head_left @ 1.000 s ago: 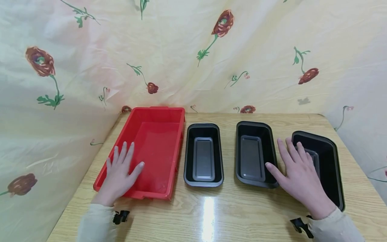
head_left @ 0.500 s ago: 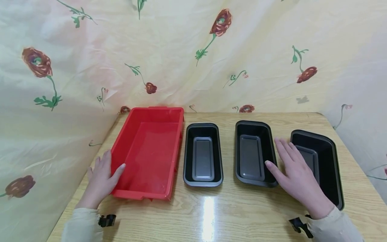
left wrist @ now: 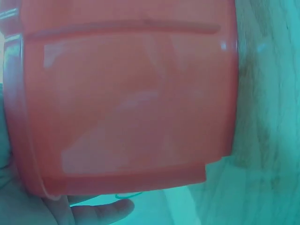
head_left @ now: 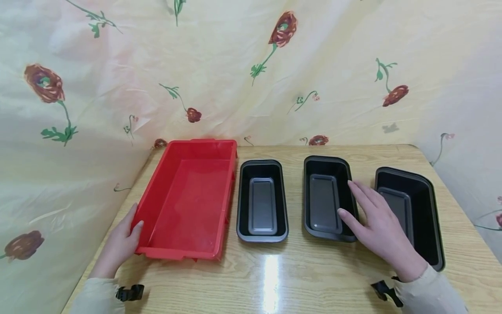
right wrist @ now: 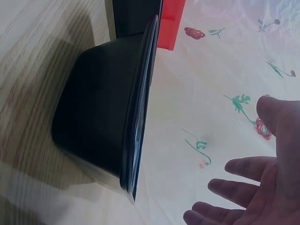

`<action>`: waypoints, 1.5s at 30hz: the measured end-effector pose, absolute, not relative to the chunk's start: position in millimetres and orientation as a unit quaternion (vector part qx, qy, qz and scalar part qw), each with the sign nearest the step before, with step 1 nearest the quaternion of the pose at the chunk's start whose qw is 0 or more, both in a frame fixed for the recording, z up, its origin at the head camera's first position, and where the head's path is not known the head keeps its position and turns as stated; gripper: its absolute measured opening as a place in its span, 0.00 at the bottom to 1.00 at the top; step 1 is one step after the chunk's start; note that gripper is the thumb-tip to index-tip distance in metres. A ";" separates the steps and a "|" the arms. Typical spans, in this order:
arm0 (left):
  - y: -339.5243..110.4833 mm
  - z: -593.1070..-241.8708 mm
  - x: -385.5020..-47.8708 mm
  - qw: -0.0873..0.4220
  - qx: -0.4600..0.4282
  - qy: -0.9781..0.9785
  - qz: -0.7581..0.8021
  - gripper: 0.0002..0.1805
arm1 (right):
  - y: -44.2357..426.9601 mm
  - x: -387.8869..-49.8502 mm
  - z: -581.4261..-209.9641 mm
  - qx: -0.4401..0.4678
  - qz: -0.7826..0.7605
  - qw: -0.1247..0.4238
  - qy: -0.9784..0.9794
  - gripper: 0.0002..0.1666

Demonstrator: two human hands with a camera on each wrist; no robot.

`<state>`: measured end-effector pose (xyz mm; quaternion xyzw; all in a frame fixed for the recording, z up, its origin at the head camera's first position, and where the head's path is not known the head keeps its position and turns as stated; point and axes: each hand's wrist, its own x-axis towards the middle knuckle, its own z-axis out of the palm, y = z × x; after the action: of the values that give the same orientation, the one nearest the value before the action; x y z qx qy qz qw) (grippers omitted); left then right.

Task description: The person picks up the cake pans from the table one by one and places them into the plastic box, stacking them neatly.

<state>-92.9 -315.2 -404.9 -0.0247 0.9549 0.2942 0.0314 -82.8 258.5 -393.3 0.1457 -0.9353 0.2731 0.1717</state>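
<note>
The shallow red plastic tray point(head_left: 188, 205) lies at the left of the table. At its front left corner my left hand point(head_left: 115, 246) holds the side rim, thumb on top. In the left wrist view, fingers point(left wrist: 105, 212) reach down outside the wall; the rest are hidden. My right hand point(head_left: 382, 229) is spread with nothing in it. It is over the gap between the middle black loaf pan point(head_left: 324, 205) and the right-hand black loaf pan point(head_left: 425, 213), overlapping the middle pan's right edge in the head view. The right wrist view shows its fingers apart from the pan.
A third black loaf pan point(head_left: 262, 205) stands between the tray and the middle pan. All sit on a wood-grain table point(head_left: 219, 288). A flowered cloth point(head_left: 227, 65) hangs behind the table and along its sides.
My left hand has moved left and down, from over the tray to its left rim, and taken hold there. My right hand has shifted slightly left. Tray and pans stay in place.
</note>
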 end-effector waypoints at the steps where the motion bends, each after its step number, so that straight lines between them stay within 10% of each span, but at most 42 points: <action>1: -316.5 -405.8 -91.8 0.034 -0.031 0.953 0.300 0.36 | 257.6 -82.9 -392.9 0.145 0.276 0.170 -0.935 0.41; 45: -324.0 -413.7 -82.7 0.053 -0.061 0.892 0.445 0.32 | 207.2 -88.0 -391.1 0.140 0.418 0.031 -0.897 0.26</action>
<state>-82.7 -324.0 -413.7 -0.0610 0.8919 0.4450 0.0531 -88.0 207.2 -391.1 0.1403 -0.8971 0.4178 0.0306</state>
